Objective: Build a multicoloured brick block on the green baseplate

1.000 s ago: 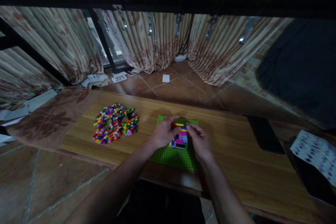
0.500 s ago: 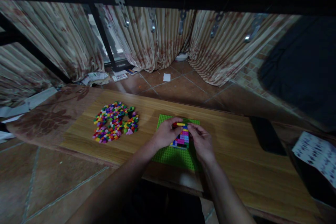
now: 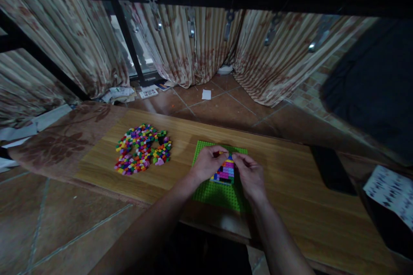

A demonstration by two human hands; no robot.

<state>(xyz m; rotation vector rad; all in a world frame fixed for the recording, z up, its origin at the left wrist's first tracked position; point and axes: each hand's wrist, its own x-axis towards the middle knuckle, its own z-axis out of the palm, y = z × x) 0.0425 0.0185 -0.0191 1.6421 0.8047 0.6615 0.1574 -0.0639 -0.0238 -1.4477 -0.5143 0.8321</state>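
A green studded baseplate (image 3: 213,200) lies on the wooden table, and a block of multicoloured bricks (image 3: 225,172) stands on it. My left hand (image 3: 208,163) is at the block's upper left, its thumb and fingers pinched together at the top edge. At the upper right is my right hand (image 3: 250,172), also pinched, its fingertips close to the left ones. What the fingertips hold, if anything, is too small and covered to make out. A little blue shows between the two hands.
A large pile of loose colourful bricks (image 3: 138,150) lies on the table's left part. A black flat object (image 3: 332,169) rests at the right end, beside a printed sheet (image 3: 390,191). Patterned curtains (image 3: 200,51) hang beyond the table.
The left fingers have closed further over the block's top edge, and the yellow brick that showed there is now mostly hidden. The view has shifted slightly.
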